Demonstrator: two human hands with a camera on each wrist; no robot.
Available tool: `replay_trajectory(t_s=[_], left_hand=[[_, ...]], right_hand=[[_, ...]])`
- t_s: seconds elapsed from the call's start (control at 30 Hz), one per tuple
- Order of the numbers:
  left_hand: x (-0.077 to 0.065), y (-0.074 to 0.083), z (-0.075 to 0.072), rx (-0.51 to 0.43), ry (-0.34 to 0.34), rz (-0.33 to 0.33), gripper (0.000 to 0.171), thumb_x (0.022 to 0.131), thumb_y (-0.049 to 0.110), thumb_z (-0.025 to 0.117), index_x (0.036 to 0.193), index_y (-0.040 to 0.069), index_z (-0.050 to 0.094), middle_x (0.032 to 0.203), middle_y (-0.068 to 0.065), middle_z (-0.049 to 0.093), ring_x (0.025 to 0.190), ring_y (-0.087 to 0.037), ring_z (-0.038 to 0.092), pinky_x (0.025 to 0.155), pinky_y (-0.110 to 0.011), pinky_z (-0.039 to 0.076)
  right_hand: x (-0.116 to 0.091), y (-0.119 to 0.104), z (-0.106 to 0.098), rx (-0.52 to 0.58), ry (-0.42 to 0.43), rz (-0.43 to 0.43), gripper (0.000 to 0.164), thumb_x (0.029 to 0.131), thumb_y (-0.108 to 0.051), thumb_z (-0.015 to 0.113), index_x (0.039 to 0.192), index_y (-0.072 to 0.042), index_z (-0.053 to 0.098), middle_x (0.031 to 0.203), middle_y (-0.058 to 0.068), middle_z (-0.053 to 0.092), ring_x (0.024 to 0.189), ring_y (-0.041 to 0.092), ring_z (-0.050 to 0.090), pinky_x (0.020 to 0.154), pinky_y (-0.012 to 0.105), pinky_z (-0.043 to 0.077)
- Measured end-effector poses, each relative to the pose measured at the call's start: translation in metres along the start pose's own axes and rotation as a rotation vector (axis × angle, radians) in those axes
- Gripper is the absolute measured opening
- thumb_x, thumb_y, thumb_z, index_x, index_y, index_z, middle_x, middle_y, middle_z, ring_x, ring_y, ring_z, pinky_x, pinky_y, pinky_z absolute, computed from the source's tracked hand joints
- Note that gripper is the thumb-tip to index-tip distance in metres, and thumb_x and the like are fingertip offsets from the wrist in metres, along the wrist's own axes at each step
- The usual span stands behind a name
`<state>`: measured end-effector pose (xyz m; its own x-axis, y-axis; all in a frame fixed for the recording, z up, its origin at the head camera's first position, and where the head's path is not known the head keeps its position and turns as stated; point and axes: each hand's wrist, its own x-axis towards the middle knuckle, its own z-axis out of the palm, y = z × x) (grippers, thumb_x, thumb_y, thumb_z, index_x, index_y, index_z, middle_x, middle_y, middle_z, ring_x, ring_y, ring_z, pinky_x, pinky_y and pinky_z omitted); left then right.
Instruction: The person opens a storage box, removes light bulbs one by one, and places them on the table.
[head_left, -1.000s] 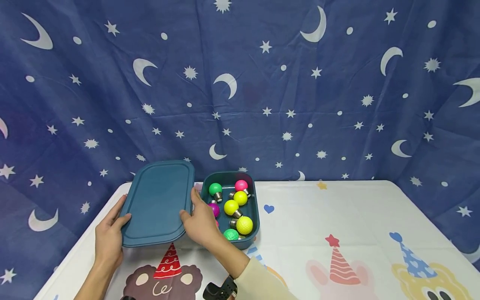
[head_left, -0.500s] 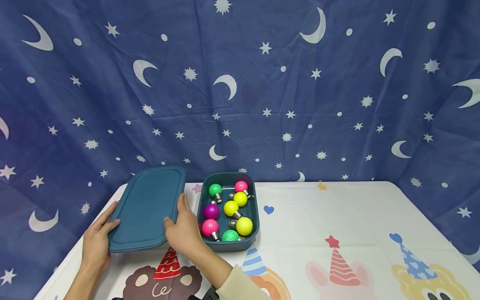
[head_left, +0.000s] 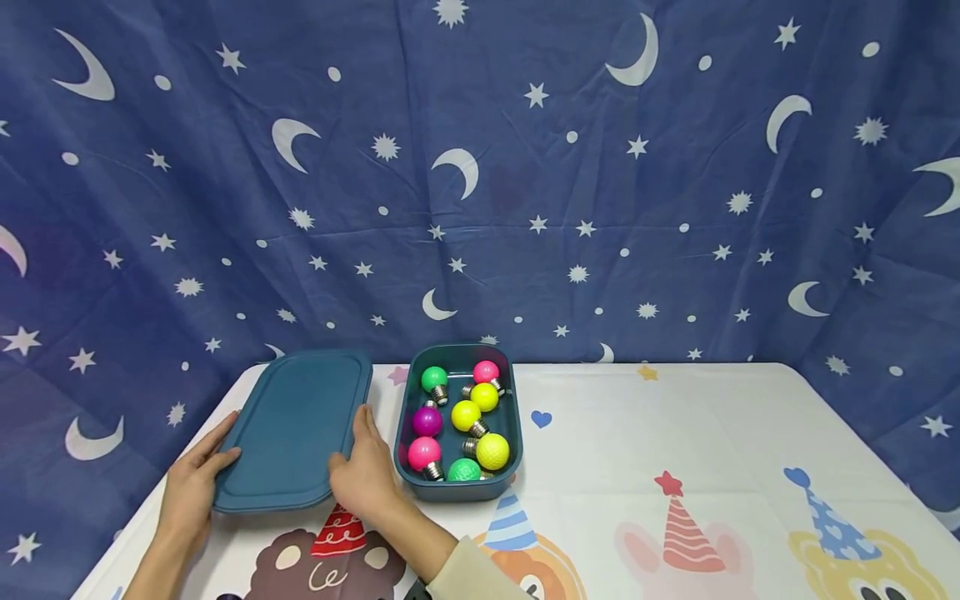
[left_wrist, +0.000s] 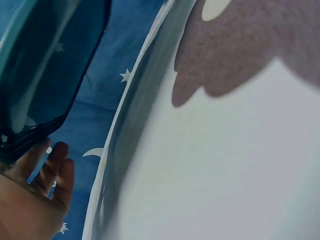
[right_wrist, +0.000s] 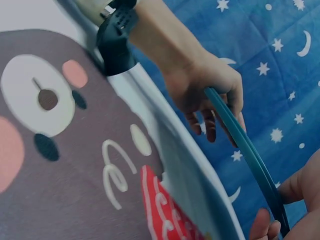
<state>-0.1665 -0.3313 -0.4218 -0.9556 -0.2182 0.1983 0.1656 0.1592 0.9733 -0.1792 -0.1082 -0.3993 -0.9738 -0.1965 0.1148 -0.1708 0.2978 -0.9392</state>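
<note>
Between my two hands is a flat dark blue-green lid (head_left: 296, 433), close over the left part of the table. My left hand (head_left: 191, 483) grips its left edge, thumb on top and fingers below. At the lid's right edge, my right hand (head_left: 365, 475) pinches it the same way. The right wrist view shows the lid (right_wrist: 250, 155) edge-on, with the left hand (right_wrist: 207, 87) at one side and the right hand (right_wrist: 300, 205) at the other. Right of the lid stands an uncovered box (head_left: 459, 492) in the same colour, holding several coloured light bulbs (head_left: 465, 416).
A white tablecloth (head_left: 600, 450) with printed cartoon animals covers the table. Behind it hangs a dark blue curtain (head_left: 510, 275) with moons and stars. The table's left edge (left_wrist: 112, 135) runs close by my left hand.
Both hands have carried the lid left and lower, away from the box. The purple bulb and the near pink bulb, partly hidden before, now show fully.
</note>
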Motion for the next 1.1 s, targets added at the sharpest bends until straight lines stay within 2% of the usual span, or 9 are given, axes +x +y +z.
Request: replay_trajectory(t_s=[0.17,0.3,0.43,0.7,0.77,0.83,0.87,0.93,1.1], left_hand=[[0.000,-0.008,-0.004,0.181,-0.060,-0.022,0.054,0.102,0.017,0.047,0.151,0.007,0.026,0.156,-0.005,0.021,0.140,-0.005,0.016,0.101,-0.005,0.019],[-0.001,-0.013,-0.006,0.282,-0.079,-0.069,0.055,0.103,0.022,0.044,0.152,0.010,0.023,0.156,-0.014,0.016,0.142,-0.015,0.013,0.095,0.000,0.020],[-0.001,-0.017,-0.007,0.316,-0.083,-0.080,0.054,0.103,0.021,0.044,0.152,0.009,0.024,0.155,-0.020,0.017,0.142,-0.026,0.013,0.091,0.002,0.021],[-0.001,-0.021,-0.005,0.370,-0.112,-0.054,0.054,0.103,0.018,0.043,0.151,0.003,0.023,0.152,-0.026,0.017,0.140,-0.037,0.013,0.090,0.004,0.018],[-0.001,-0.021,-0.006,0.389,-0.129,-0.052,0.055,0.102,0.016,0.044,0.151,0.002,0.023,0.152,-0.029,0.017,0.139,-0.044,0.012,0.104,-0.008,0.019],[0.000,-0.021,-0.006,0.416,-0.144,-0.048,0.055,0.102,0.014,0.044,0.150,0.000,0.023,0.150,-0.032,0.017,0.137,-0.049,0.013,0.113,-0.029,0.017],[0.000,-0.021,-0.006,0.433,-0.149,-0.043,0.054,0.101,0.013,0.044,0.150,-0.001,0.023,0.149,-0.034,0.017,0.136,-0.051,0.013,0.114,-0.040,0.016],[0.001,-0.021,-0.007,0.456,-0.162,-0.029,0.054,0.100,0.009,0.044,0.148,-0.004,0.024,0.148,-0.036,0.018,0.134,-0.054,0.013,0.107,-0.061,0.013],[0.002,-0.020,-0.005,0.546,-0.164,-0.041,0.054,0.098,0.006,0.046,0.146,-0.008,0.027,0.145,-0.039,0.021,0.132,-0.057,0.015,0.105,-0.064,0.016]], right_hand=[[0.000,0.009,0.006,-0.060,0.025,0.020,0.066,0.086,-0.005,0.056,0.147,0.003,0.031,0.154,0.013,0.028,0.138,0.024,0.029,0.110,0.034,0.026],[0.000,0.015,0.010,-0.093,0.027,0.005,0.066,0.085,-0.005,0.056,0.146,0.005,0.032,0.153,0.016,0.029,0.137,0.025,0.031,0.110,0.032,0.027],[0.000,0.020,0.013,-0.128,0.023,-0.012,0.066,0.084,-0.004,0.057,0.144,0.007,0.033,0.151,0.019,0.030,0.136,0.026,0.032,0.109,0.031,0.027],[0.001,0.027,0.017,-0.203,0.036,-0.015,0.067,0.082,-0.005,0.059,0.143,0.008,0.035,0.150,0.019,0.033,0.131,0.028,0.039,0.107,0.031,0.032],[0.001,0.029,0.017,-0.226,0.041,-0.004,0.067,0.082,-0.006,0.059,0.143,0.007,0.036,0.149,0.018,0.034,0.130,0.028,0.041,0.106,0.031,0.034],[0.002,0.030,0.018,-0.251,0.048,0.009,0.067,0.082,-0.007,0.060,0.143,0.007,0.037,0.149,0.018,0.035,0.128,0.026,0.043,0.105,0.031,0.035],[0.002,0.030,0.019,-0.263,0.052,0.013,0.067,0.082,-0.008,0.061,0.143,0.006,0.037,0.149,0.017,0.036,0.127,0.025,0.044,0.104,0.031,0.037],[0.003,0.030,0.020,-0.293,0.061,0.017,0.068,0.081,-0.009,0.062,0.142,0.006,0.038,0.148,0.017,0.037,0.124,0.024,0.048,0.101,0.030,0.039],[0.004,0.029,0.022,-0.369,0.077,0.016,0.068,0.079,-0.011,0.064,0.141,0.005,0.041,0.146,0.017,0.040,0.115,0.023,0.055,0.093,0.030,0.047]])
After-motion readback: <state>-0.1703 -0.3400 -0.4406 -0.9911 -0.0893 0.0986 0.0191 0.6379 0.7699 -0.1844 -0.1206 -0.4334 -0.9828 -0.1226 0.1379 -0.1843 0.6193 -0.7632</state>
